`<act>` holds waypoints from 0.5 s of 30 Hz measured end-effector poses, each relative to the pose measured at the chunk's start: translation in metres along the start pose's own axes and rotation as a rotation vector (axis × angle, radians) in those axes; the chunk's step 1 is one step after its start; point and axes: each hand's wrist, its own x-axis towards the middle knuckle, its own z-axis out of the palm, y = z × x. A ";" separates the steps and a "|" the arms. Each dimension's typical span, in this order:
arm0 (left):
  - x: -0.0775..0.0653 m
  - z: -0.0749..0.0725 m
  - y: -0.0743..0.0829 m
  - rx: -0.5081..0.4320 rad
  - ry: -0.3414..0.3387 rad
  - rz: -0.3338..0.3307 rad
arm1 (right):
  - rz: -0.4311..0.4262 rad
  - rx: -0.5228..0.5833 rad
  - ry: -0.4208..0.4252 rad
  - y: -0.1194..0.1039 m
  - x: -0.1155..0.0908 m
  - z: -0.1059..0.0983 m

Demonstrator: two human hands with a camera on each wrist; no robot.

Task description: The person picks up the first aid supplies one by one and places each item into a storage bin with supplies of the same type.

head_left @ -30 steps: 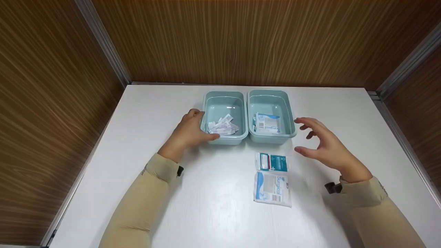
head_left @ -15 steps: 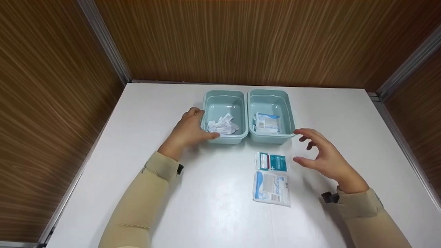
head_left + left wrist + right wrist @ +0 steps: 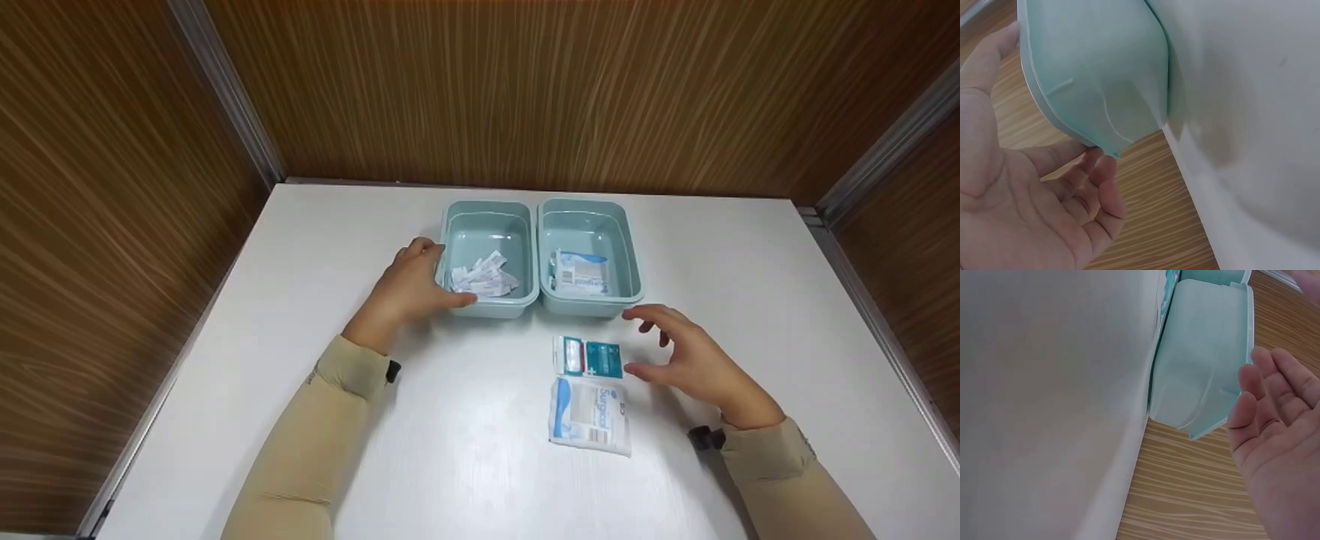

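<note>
My left hand [image 3: 411, 285] holds the near left corner of a pale teal plastic tub [image 3: 491, 308], thumb along the front rim and fingers at the left side. Small white wrapped strips [image 3: 484, 277] lie in this tub. In the left wrist view, the fingertips [image 3: 1107, 169] are right at the tub's rim. With fingers spread and nothing between them, my right hand [image 3: 694, 360] hovers beside a flat teal-and-white packet [image 3: 604, 358]. Just nearer lies a larger white packet [image 3: 592, 416] printed "Surgical" with a blue band.
A second teal tub [image 3: 591, 306] stands beside the first on the right. Inside it is another "Surgical" packet [image 3: 583, 271]. The white table [image 3: 450, 465] ends at a wood-grain panel [image 3: 525, 90] behind, with more panels at left and right.
My right hand has moved nearer and left, from beside the right tub to beside the teal-and-white packet. The left hand has stayed at its tub's corner.
</note>
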 end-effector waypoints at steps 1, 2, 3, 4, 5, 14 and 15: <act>0.000 0.000 0.000 0.003 0.002 0.005 | 0.006 -0.001 -0.008 0.000 0.000 0.000; 0.000 0.000 0.000 0.007 0.004 0.008 | 0.012 -0.003 -0.016 0.001 0.000 0.000; 0.000 0.000 0.000 0.011 0.005 0.011 | 0.016 -0.007 -0.027 0.001 0.000 0.000; -0.001 0.000 0.000 0.014 0.006 0.007 | 0.021 -0.011 -0.038 0.001 0.000 0.001; -0.001 -0.001 0.000 0.015 0.006 0.004 | 0.025 -0.017 -0.050 0.001 0.001 0.001; -0.004 0.004 -0.007 0.031 0.021 0.010 | 0.039 -0.081 -0.125 0.007 0.003 0.006; -0.005 0.005 -0.008 0.028 0.023 0.010 | 0.040 -0.082 -0.131 0.007 0.004 0.007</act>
